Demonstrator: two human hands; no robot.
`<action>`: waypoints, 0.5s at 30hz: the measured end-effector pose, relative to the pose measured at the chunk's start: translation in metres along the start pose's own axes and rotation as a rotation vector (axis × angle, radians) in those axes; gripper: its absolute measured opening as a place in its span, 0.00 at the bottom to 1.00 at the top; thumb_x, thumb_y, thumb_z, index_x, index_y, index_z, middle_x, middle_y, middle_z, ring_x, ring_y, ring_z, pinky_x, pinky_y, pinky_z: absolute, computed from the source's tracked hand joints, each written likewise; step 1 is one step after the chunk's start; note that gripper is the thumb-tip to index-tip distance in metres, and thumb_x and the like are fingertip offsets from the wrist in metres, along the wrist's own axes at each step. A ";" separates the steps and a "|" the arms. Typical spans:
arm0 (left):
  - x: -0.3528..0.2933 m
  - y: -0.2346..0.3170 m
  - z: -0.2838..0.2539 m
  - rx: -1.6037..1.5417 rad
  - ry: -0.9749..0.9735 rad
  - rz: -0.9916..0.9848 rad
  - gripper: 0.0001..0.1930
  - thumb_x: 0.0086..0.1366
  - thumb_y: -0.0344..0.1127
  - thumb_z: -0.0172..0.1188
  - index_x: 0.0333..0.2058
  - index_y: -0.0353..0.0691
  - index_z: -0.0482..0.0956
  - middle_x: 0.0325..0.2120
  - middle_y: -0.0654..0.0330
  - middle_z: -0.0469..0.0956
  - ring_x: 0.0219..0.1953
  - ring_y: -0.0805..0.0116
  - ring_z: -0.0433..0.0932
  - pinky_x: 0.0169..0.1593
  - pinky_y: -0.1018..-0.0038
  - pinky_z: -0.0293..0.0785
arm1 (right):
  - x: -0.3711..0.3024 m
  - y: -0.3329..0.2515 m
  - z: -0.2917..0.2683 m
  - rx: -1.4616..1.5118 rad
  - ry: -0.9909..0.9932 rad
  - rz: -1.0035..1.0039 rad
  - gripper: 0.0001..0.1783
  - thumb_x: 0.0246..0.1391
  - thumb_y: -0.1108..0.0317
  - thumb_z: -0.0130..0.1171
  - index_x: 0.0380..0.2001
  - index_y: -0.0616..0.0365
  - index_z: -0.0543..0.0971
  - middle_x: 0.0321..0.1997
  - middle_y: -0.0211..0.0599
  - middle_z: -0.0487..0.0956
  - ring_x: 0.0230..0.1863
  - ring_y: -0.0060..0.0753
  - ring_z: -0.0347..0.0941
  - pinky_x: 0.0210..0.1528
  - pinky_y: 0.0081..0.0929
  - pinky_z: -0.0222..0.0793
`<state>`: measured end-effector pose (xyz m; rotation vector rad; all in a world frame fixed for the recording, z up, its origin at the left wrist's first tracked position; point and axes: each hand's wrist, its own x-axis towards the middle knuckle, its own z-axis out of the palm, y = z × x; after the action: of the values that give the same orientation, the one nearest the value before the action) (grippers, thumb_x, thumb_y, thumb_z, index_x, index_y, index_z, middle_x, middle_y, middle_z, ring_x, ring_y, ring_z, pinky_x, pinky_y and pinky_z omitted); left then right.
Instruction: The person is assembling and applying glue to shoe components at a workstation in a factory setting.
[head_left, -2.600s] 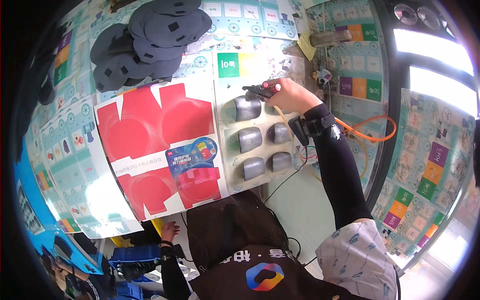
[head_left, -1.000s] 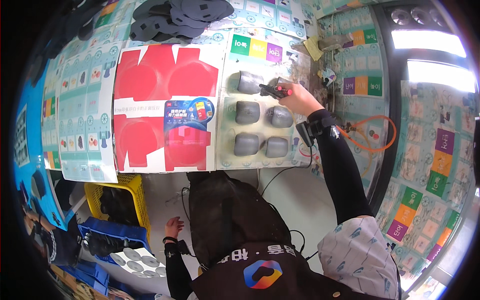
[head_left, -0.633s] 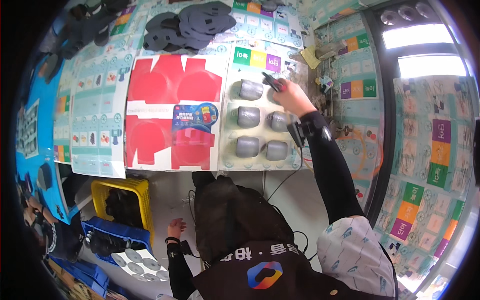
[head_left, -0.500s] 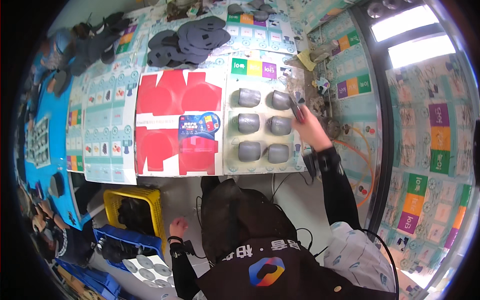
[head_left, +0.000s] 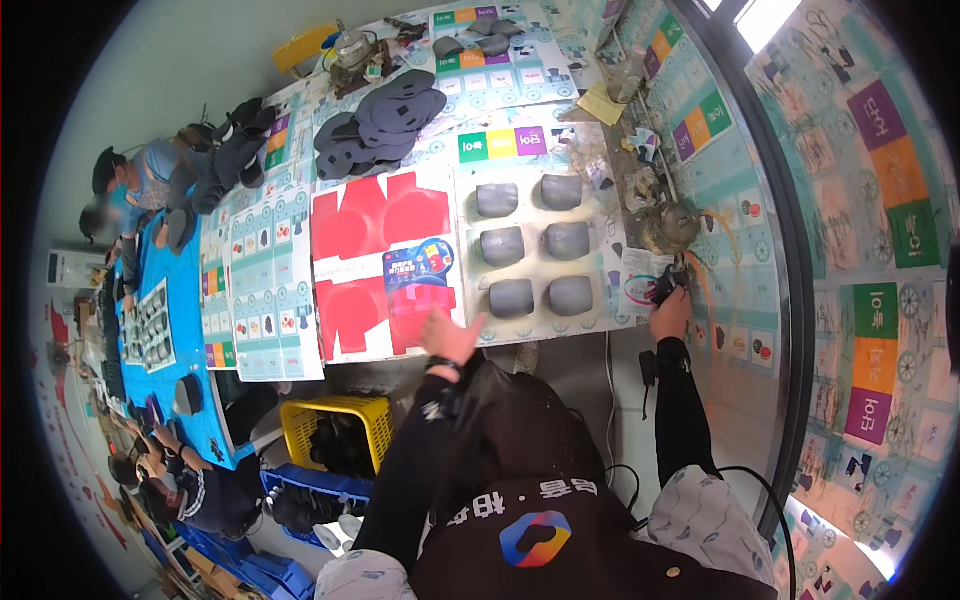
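My left hand (head_left: 450, 338) is over the front edge of the table, fingers spread with nothing in them, beside a red printed sheet (head_left: 345, 225). A blue and pink printed card (head_left: 418, 265) lies on that sheet. At the table's right edge my right hand (head_left: 672, 314) is closed round a small dark tool (head_left: 664, 286), whose exact kind I cannot make out. Between the hands, several grey curved pads, such as the near right one (head_left: 571, 296), lie in two columns on a pale board (head_left: 535, 215) with yellowish stains.
Dark flat cut-outs (head_left: 385, 120) are heaped farther back, with more grey pads (head_left: 490, 42) beyond. A grimy pot (head_left: 668, 228) and a hose (head_left: 705, 265) are at the right wall. Below stand a yellow crate (head_left: 385, 425) and a blue crate (head_left: 310, 478). People work at a blue table (head_left: 180, 330) leftward.
My right hand has moved from the far right pad to the table's right edge with the dark tool. My left hand has come up from below the table, fingers spreading. The view has shifted.
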<state>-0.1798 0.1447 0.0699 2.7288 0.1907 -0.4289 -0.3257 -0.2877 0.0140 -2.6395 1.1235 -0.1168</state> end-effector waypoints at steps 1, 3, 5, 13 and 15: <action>-0.007 0.037 -0.001 0.057 -0.070 -0.054 0.63 0.46 0.71 0.71 0.68 0.28 0.55 0.52 0.40 0.76 0.58 0.45 0.73 0.63 0.45 0.64 | 0.000 -0.002 0.001 -0.064 0.016 0.017 0.39 0.47 0.75 0.66 0.62 0.70 0.61 0.59 0.59 0.69 0.66 0.65 0.62 0.64 0.52 0.64; -0.015 0.083 0.015 0.101 -0.073 -0.062 0.66 0.45 0.71 0.70 0.70 0.28 0.50 0.55 0.41 0.73 0.61 0.46 0.70 0.66 0.43 0.57 | 0.005 0.001 0.003 -0.107 0.083 0.034 0.39 0.48 0.73 0.66 0.62 0.69 0.62 0.59 0.58 0.69 0.65 0.63 0.62 0.64 0.51 0.64; -0.019 0.106 0.028 0.143 -0.074 -0.086 0.69 0.45 0.71 0.70 0.71 0.28 0.46 0.57 0.43 0.71 0.64 0.48 0.67 0.70 0.41 0.51 | 0.004 -0.012 -0.001 -0.151 0.139 0.039 0.38 0.48 0.71 0.66 0.61 0.69 0.63 0.59 0.57 0.69 0.64 0.62 0.63 0.64 0.51 0.65; 0.004 0.144 0.049 0.317 -0.060 -0.192 0.71 0.43 0.69 0.73 0.72 0.27 0.44 0.57 0.44 0.71 0.61 0.48 0.69 0.71 0.37 0.45 | -0.070 -0.141 -0.032 0.186 -0.036 -0.040 0.47 0.46 0.56 0.71 0.63 0.71 0.62 0.60 0.61 0.68 0.62 0.63 0.64 0.63 0.52 0.64; 0.007 0.146 0.042 0.361 -0.100 -0.210 0.71 0.43 0.68 0.73 0.72 0.27 0.44 0.56 0.45 0.72 0.61 0.49 0.70 0.72 0.37 0.45 | -0.077 -0.166 -0.025 0.271 -0.077 -0.045 0.50 0.46 0.55 0.72 0.64 0.73 0.61 0.60 0.64 0.68 0.62 0.64 0.63 0.65 0.54 0.61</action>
<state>-0.1570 -0.0051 0.0792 3.0407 0.4120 -0.7194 -0.2684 -0.1277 0.0864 -2.4076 0.9505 -0.1631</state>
